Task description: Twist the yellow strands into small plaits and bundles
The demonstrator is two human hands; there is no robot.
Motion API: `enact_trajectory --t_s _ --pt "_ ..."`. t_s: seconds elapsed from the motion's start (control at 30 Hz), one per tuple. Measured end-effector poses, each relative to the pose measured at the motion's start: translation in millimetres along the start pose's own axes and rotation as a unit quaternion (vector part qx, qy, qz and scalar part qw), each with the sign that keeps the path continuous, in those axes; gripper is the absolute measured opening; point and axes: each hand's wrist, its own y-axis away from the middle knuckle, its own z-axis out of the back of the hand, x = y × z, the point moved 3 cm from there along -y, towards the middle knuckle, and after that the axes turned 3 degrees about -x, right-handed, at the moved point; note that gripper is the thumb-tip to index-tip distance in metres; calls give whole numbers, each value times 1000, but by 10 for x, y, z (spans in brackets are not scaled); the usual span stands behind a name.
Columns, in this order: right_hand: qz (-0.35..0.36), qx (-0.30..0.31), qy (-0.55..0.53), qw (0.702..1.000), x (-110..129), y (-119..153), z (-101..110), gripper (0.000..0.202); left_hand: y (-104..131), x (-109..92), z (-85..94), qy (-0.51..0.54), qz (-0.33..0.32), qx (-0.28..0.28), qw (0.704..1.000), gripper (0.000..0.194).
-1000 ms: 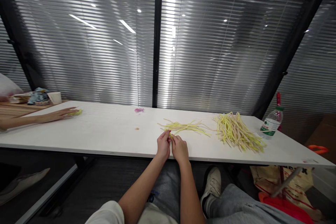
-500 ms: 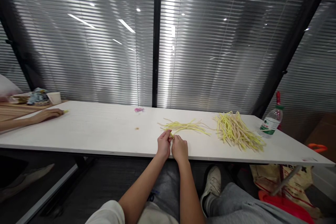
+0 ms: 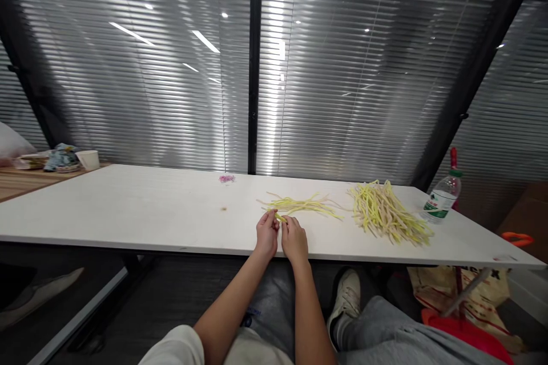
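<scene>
between left hand point(image 3: 267, 236) and right hand point(image 3: 295, 238), a pinched yellow strip point(image 3: 280, 217).

Setting: reads as an office interior. Evidence: slatted blinds point(image 3: 184, 120) cover a tall partition divided by black uprights point(image 3: 256, 57); spot and strip lights point(image 3: 206, 41) appear against it, apparently as reflections. Long, plain white table point(image 3: 171, 214) on a metal frame point(image 3: 88, 311); dark grey floor point(image 3: 184, 291) beneath.
</scene>
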Motion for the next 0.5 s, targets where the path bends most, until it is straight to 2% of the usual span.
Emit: enact_trajectory --t_s 0.27,0.37,0.5 --pt "-41 -43 -56 997 -55 -20 13 34 -5 -3 -12 8 4 -4 1000 33" --pt "-80 -41 -3 996 -83 -27 2 36 -2 -11 -4 6 -6 -7 1000 34" --pt "-89 12 114 989 -46 -17 -33 44 3 -9 12 -19 5 -16 1000 40"
